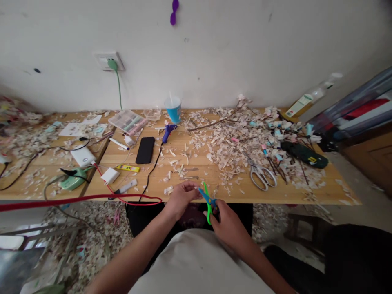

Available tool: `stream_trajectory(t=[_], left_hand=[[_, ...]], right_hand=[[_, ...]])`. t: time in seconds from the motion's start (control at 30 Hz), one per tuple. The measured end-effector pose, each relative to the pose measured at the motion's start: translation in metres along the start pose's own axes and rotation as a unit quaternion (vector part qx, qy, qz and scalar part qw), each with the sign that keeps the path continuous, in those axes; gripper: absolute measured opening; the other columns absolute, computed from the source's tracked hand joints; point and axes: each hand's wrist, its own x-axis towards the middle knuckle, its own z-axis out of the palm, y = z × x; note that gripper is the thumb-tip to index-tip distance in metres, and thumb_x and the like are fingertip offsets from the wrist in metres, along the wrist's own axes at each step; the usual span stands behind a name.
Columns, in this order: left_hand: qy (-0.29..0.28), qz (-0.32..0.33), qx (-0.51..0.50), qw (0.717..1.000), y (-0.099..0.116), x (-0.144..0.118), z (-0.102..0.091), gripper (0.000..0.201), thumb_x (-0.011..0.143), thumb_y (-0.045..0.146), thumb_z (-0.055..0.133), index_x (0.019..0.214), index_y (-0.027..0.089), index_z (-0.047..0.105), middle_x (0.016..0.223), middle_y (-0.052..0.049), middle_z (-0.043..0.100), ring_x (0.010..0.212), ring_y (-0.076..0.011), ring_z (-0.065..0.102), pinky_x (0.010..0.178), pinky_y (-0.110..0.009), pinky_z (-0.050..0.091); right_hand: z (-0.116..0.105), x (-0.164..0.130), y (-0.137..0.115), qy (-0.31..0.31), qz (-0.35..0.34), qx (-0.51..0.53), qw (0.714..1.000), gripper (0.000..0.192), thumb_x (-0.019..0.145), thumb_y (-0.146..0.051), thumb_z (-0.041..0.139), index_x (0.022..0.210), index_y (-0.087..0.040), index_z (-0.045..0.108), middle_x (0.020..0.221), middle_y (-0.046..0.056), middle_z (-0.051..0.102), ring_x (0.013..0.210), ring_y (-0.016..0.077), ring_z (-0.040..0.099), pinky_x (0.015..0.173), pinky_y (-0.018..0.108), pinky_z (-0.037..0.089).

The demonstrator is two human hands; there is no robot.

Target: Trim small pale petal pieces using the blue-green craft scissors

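Observation:
At the table's front edge, my right hand (226, 218) grips a pair of green and blue scissors (209, 201), fingers in the handles. The blades are parted and point up and left toward my left hand (183, 198). That hand is closed in a pinch beside the blade tips. Whatever lies between its fingertips is too small to make out. Pale petal-like scraps (226, 151) are heaped on the wooden table (196, 192) beyond both hands. White-handled scissors (262, 178) lie to the right of my right hand.
A black phone (145, 150), purple glue gun (168, 132) and blue cup (174, 111) stand or lie farther back. Cables, including a red cord (76, 200), cross the left side. At the right are twigs (217, 123), a dark green tool-like object (304, 155) and a bottle (312, 97).

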Motion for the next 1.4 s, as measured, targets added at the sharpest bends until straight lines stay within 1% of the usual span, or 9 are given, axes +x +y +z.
stream_trajectory(t=[0.13,0.3,0.57,0.8,0.9,1.0,1.17,1.27,1.4], left_hand=[[0.013,-0.022,-0.065,0.998,-0.005,-0.006,0.009,0.031,0.053,0.027,0.088,0.071,0.012,0.068,0.069,-0.002,0.069,0.063,-0.0114,0.064,0.068,-0.024,0.051],[0.01,-0.024,-0.071,0.997,-0.01,-0.007,0.011,0.031,0.053,0.026,0.087,0.074,0.012,0.069,0.066,0.0,0.067,0.059,-0.0098,0.06,0.064,-0.023,0.049],[0.018,0.017,0.008,1.0,-0.013,-0.003,0.006,0.025,0.058,0.027,0.083,0.074,0.013,0.069,0.062,0.001,0.065,0.055,-0.0087,0.057,0.06,-0.021,0.045],[0.015,0.016,0.049,0.999,-0.005,-0.005,0.002,0.03,0.057,0.031,0.085,0.074,0.012,0.069,0.062,-0.001,0.067,0.055,-0.0103,0.059,0.061,-0.024,0.049],[0.016,-0.004,0.017,1.0,-0.001,-0.006,0.003,0.031,0.056,0.031,0.086,0.075,0.012,0.071,0.065,-0.002,0.069,0.058,-0.0109,0.061,0.065,-0.025,0.051],[0.022,-0.004,-0.014,1.0,-0.002,-0.006,0.003,0.032,0.056,0.03,0.087,0.078,0.011,0.073,0.07,-0.003,0.07,0.061,-0.0101,0.062,0.066,-0.024,0.051],[0.025,0.002,-0.098,0.995,-0.01,-0.004,0.006,0.029,0.057,0.026,0.087,0.076,0.012,0.07,0.069,-0.001,0.068,0.063,-0.0098,0.063,0.068,-0.023,0.053],[0.024,-0.003,-0.129,0.991,-0.013,-0.005,0.01,0.029,0.056,0.023,0.088,0.074,0.012,0.068,0.07,-0.001,0.069,0.065,-0.011,0.065,0.07,-0.024,0.054],[0.026,-0.012,-0.124,0.992,-0.016,-0.007,0.013,0.028,0.055,0.021,0.087,0.074,0.012,0.068,0.069,-0.001,0.069,0.061,-0.0109,0.064,0.063,-0.022,0.053]], right_hand=[[0.001,-0.001,-0.004,0.005,0.005,-0.008,1.0,0.011,0.086,-0.026,0.05,0.094,-0.02,0.051,0.092,0.008,0.062,0.085,0.0217,0.06,0.075,0.029,0.041],[0.001,-0.002,-0.003,0.01,0.005,-0.012,1.0,0.011,0.086,-0.026,0.051,0.095,-0.02,0.051,0.091,0.007,0.062,0.086,0.0217,0.06,0.075,0.028,0.04],[-0.001,0.0,-0.004,0.007,0.002,-0.011,1.0,0.004,0.086,-0.023,0.051,0.087,-0.021,0.052,0.087,0.006,0.064,0.082,0.021,0.061,0.073,0.028,0.038],[-0.007,0.004,0.005,0.0,0.017,-0.016,1.0,0.011,0.087,-0.024,0.048,0.085,-0.021,0.058,0.083,0.006,0.068,0.079,0.0223,0.064,0.068,0.028,0.037],[-0.011,0.006,0.012,0.021,0.033,-0.015,0.999,0.012,0.087,-0.023,0.046,0.081,-0.021,0.056,0.077,0.005,0.067,0.074,0.0217,0.063,0.067,0.029,0.037],[-0.012,0.004,0.014,0.037,0.034,-0.011,0.999,0.007,0.086,-0.025,0.047,0.083,-0.021,0.053,0.082,0.006,0.065,0.076,0.0217,0.061,0.069,0.029,0.039],[-0.004,-0.003,0.003,0.018,0.018,0.021,0.999,0.017,0.087,-0.036,0.051,0.093,-0.02,0.049,0.092,0.007,0.061,0.084,0.0217,0.059,0.073,0.029,0.041],[0.0,-0.006,-0.003,0.008,0.012,0.03,0.999,0.015,0.087,-0.032,0.05,0.095,-0.02,0.05,0.093,0.007,0.061,0.084,0.0209,0.059,0.074,0.03,0.04],[0.0,-0.006,-0.007,0.005,0.011,0.027,1.0,0.011,0.087,-0.029,0.049,0.093,-0.02,0.051,0.093,0.007,0.061,0.082,0.0206,0.058,0.073,0.029,0.039]])
